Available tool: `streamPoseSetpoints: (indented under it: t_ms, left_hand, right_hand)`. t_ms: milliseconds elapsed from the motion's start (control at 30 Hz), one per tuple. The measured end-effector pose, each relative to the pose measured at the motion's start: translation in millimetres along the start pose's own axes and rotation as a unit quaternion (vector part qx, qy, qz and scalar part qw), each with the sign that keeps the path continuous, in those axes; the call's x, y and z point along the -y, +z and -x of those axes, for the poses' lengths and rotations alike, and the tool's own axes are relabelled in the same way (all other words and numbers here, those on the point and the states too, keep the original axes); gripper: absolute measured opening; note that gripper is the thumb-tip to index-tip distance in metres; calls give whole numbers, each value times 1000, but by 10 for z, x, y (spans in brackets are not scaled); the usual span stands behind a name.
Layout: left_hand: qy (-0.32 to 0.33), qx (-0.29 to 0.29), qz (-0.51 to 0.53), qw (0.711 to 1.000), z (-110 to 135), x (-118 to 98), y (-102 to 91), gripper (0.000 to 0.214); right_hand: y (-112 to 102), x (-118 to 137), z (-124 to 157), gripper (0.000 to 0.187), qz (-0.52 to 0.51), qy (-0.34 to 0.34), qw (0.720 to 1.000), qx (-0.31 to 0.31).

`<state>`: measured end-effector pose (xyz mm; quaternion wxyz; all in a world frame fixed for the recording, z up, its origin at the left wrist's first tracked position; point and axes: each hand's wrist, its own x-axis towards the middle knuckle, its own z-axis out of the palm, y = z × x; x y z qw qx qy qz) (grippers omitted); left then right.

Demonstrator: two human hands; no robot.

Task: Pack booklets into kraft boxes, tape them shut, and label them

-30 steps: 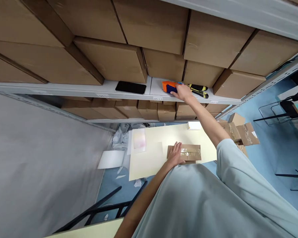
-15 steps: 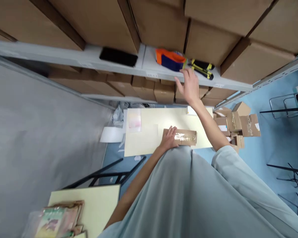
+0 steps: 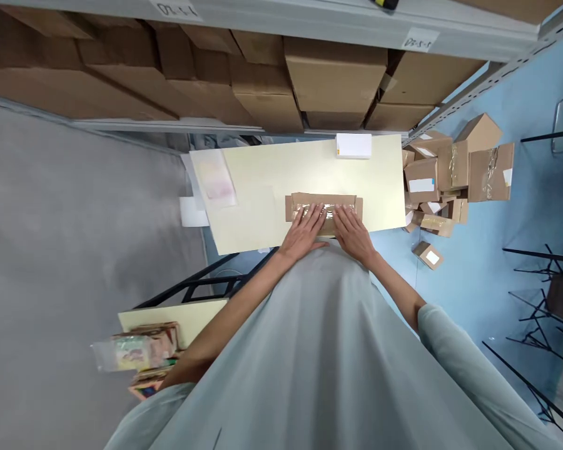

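Note:
A small cardboard box (image 3: 326,199) with shiny clear tape across its top lies at the near edge of the pale yellow table (image 3: 258,181), close against my body. My left hand (image 3: 306,230) rests flat on the left part of the box, fingers stretched out over the tape. On the right part lies my right hand (image 3: 351,230), its fingers also straight and pressed down. Both hands hold nothing. The fingertips cover some of the tape, and the box's near side is partly hidden by hands and shirt.
A white box (image 3: 353,145) sits at the table's far edge, and a pinkish sheet (image 3: 216,181) at its left end. Shelves with cardboard boxes (image 3: 335,75) rise beyond. Several cartons (image 3: 453,165) are piled on the floor at right. Packets (image 3: 143,350) lie on a side table at left.
My right hand has come down from the shelf by the cutters onto the box. My left hand stays on the box. The view has tipped down, so the upper shelf is mostly out of sight.

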<state>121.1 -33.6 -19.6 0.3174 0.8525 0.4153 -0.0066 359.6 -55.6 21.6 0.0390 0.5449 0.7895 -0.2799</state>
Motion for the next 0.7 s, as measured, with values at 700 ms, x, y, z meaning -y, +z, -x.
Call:
streamPoseSetpoints:
  t_ms: [700]
  left_hand:
    - [-157, -108, 101, 977, 311, 78, 188, 96]
  right_hand:
    - [302, -199, 26, 72, -85, 115, 989, -35]
